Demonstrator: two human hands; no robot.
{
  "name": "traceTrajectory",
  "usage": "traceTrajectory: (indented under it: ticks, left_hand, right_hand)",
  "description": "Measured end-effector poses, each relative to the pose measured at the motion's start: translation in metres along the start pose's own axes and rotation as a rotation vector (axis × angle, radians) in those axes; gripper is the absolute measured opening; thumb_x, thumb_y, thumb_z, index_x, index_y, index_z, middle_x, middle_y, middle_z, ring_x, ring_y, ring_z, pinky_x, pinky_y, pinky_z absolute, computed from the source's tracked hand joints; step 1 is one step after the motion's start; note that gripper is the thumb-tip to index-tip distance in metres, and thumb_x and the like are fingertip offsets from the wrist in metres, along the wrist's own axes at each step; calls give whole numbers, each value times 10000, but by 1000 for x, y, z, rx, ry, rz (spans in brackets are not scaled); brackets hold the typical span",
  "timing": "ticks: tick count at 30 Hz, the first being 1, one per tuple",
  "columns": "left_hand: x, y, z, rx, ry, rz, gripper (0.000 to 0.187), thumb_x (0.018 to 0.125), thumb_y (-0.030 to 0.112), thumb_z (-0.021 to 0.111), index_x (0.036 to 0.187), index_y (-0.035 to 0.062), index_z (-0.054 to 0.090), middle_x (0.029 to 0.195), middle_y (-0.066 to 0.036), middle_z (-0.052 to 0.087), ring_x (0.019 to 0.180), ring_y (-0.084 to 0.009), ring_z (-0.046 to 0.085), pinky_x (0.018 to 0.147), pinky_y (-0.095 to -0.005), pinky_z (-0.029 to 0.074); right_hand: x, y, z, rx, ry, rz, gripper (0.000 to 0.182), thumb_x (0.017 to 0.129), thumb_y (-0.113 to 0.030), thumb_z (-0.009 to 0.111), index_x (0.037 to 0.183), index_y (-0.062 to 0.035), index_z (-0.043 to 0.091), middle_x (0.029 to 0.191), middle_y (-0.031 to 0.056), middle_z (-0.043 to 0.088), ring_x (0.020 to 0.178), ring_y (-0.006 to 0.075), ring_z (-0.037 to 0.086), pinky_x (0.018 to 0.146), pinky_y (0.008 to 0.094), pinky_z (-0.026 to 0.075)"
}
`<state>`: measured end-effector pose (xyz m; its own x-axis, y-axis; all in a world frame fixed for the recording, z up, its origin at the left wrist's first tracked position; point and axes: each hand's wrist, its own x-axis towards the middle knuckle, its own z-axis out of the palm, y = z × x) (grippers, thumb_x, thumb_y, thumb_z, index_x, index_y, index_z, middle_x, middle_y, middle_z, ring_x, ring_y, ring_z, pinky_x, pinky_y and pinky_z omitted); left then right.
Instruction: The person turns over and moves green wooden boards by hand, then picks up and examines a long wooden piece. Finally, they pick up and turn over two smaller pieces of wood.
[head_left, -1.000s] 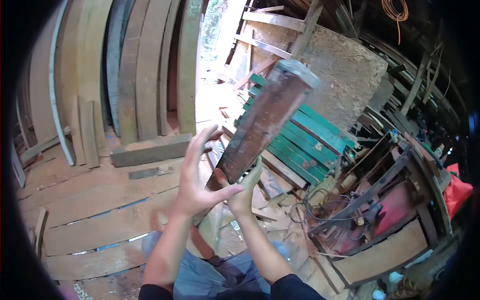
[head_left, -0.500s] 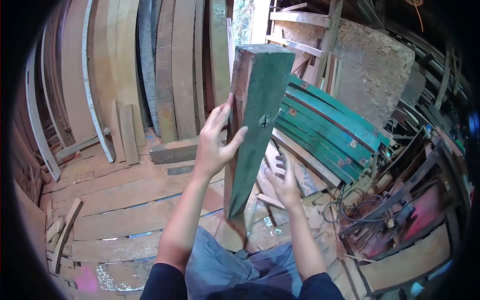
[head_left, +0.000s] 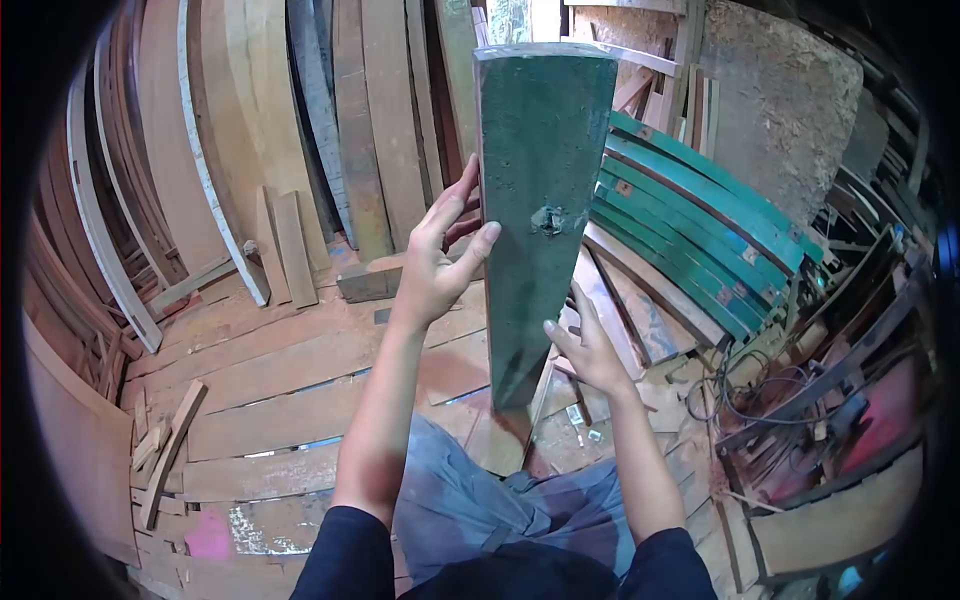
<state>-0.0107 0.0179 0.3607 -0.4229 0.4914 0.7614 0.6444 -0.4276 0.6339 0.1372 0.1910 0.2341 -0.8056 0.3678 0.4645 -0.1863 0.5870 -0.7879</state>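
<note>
A thick wooden beam (head_left: 540,150) with a worn green face stands nearly upright before me, its broad face turned toward me. A rough, chipped hole shows partway down that face. My left hand (head_left: 440,260) grips its left edge, thumb across the front and fingers along the side, partly hidden behind it. Lower on the right, my right hand (head_left: 592,350) has its thumb and fingers apart, with the fingertips right at the beam's edge.
Tall planks (head_left: 240,130) lean against the wall at left. Green-painted slats (head_left: 700,230) lie at right, near a tangled cable (head_left: 715,395) and scrap wood. A short timber block (head_left: 370,280) and loose strips (head_left: 175,450) rest on the plank floor (head_left: 290,370).
The beam has turned so its green face points more toward me, and its side face has gone from view. My right hand has come up to its right edge.
</note>
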Motion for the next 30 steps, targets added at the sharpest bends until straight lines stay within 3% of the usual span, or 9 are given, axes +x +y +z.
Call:
traceTrajectory:
  ticks: [3,7,11,14,18,22,24,25,30]
  left_hand:
    - [1,-9,-7,-144,-50,-20,674,947,164,651,1514,13,319,1488,-140,437,1299,-234,492,1076,-392,416]
    - [3,-11,-10,-162,-75,-49,679,955,176,645,1509,-23,307,1443,-156,470,1305,-220,478,1098,-358,375]
    - [12,-21,-5,-232,-88,-91,679,962,194,639,1509,-27,302,1459,-149,464,1311,-201,472,1101,-333,363]
    - [19,-34,-2,-258,-75,-35,675,964,195,639,1505,-32,304,1463,-144,464,1305,-197,476,1102,-331,364]
    - [23,-51,-15,-389,-68,-87,676,960,186,647,1504,-29,308,1468,-141,461,1275,-180,498,1059,-312,407]
    - [14,-72,-53,-465,63,-184,578,973,156,626,1461,-31,380,1329,-99,569,1136,-138,568,925,-291,482]
    - [7,-73,-65,-678,82,-113,402,1004,133,558,1373,4,467,1263,-88,605,1110,-183,601,938,-353,498]
    - [3,-77,-74,-717,109,-102,385,1007,139,552,1361,8,477,1267,-95,603,1130,-199,597,962,-370,492]
    - [-17,-89,-116,-762,180,-138,350,1042,227,473,1340,46,502,1285,-106,596,1195,-244,569,1043,-428,441]
  right_hand:
    - [5,6,5,256,-96,37,739,944,-249,647,1500,42,256,1466,228,405,1395,322,367,1143,418,299]
    - [2,3,0,292,-162,148,658,949,-229,643,1469,19,325,1414,171,468,1320,275,454,1067,388,405]
    - [7,9,3,209,-106,82,598,948,-222,634,1436,17,385,1357,173,523,1276,264,490,1098,369,340]
    - [11,11,8,255,-46,94,608,947,-227,638,1438,26,382,1352,166,532,1254,249,512,1085,375,362]
    - [13,2,12,213,-58,131,711,878,-172,709,1455,32,345,1386,196,501,1284,287,497,1087,381,375]
    - [5,6,35,25,-32,-5,876,775,-133,791,1486,5,299,1415,236,459,1314,356,468,1087,402,395]
    - [-1,3,51,38,-13,21,877,778,-138,788,1491,-3,294,1397,230,474,1299,355,483,1074,406,410]
    - [-2,9,62,77,36,32,787,771,-147,795,1431,9,395,1329,218,527,1227,344,540,1040,406,438]
    - [-2,9,94,53,125,17,578,747,-188,816,1242,2,586,1147,175,624,1098,332,605,973,401,471]
